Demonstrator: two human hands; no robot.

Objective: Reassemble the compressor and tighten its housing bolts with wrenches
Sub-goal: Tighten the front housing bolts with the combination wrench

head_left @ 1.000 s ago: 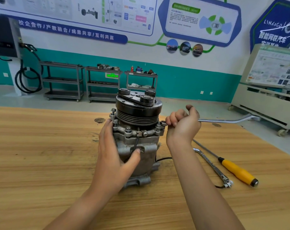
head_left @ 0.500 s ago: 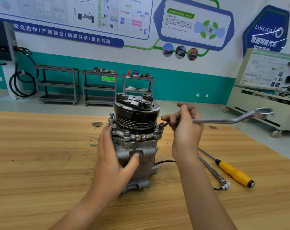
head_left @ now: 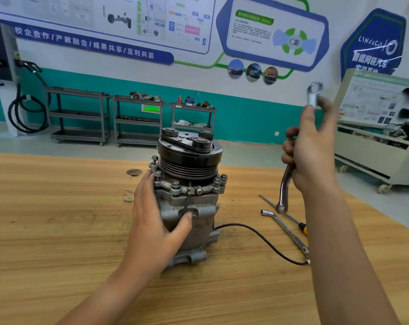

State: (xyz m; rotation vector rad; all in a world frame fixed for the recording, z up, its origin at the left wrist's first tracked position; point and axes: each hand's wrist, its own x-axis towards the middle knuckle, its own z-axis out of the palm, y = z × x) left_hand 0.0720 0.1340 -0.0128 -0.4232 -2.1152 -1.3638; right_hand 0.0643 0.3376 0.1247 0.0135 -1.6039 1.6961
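Cast grey aluminium forms the body of the compressor (head_left: 189, 207), which stands upright near the middle of the wooden workbench (head_left: 58, 231) with its black grooved pulley (head_left: 189, 158) on top. The left hand (head_left: 152, 221) grips the housing from its left side, fingers wrapped round the back and thumb pressed to the front beside the black lead (head_left: 264, 240). This hold looks meant to stop the unit twisting or tipping while a bolt is turned.

The housing bolts (head_left: 176, 184) stand proud round the flange under the pulley, so I judge them not fully driven home.

The right hand (head_left: 309, 151) is clenched round the middle of an offset ring spanner (head_left: 285, 188). It holds the spanner almost upright in the air, right of the compressor and well apart from every bolt, probably to set the grip for the next bolt.

A second wrench (head_left: 285, 227) lies on the bench beside a yellow-handled screwdriver (head_left: 303, 227), both within easy reach of that hand.

On the wall, a blue banner (head_left: 86, 42) reads 校企合作 / 产教融合 / 成果共享 / 互利共赢. A blue panel (head_left: 374, 43) carries LYNK&CO, with 智能网联汽车 beneath it. A green exit sign (head_left: 151, 109) glows among the grey shelf trolleys (head_left: 81, 113). Any marking on the tools is too small to read.
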